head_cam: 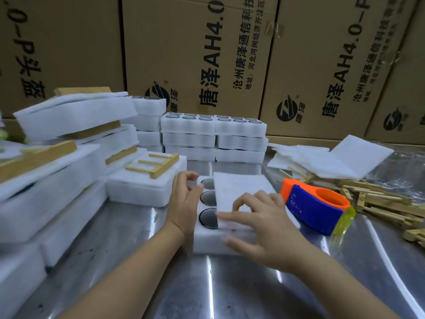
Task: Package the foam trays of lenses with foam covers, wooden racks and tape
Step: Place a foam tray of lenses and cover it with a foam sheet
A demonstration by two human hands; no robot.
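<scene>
A white foam tray (pixel 213 244) lies in front of me on the steel table, with three dark round lenses (pixel 208 196) showing along its left side. A white foam cover (pixel 236 192) lies over the rest of the tray, shifted to the right. My left hand (pixel 184 203) rests against the tray's left edge with its fingers loosely curled above the lenses. My right hand (pixel 259 224) lies on the cover's near edge, fingertips touching the foam. An orange and blue tape dispenser (pixel 315 208) sits just right of the tray.
Packed foam trays with wooden racks (pixel 153 165) on top pile up at the left. Stacks of lens trays (pixel 213 137) stand behind. Loose foam covers (pixel 333 157) and a heap of wooden racks (pixel 386 203) lie at the right. Cardboard boxes (pixel 195 54) wall the back.
</scene>
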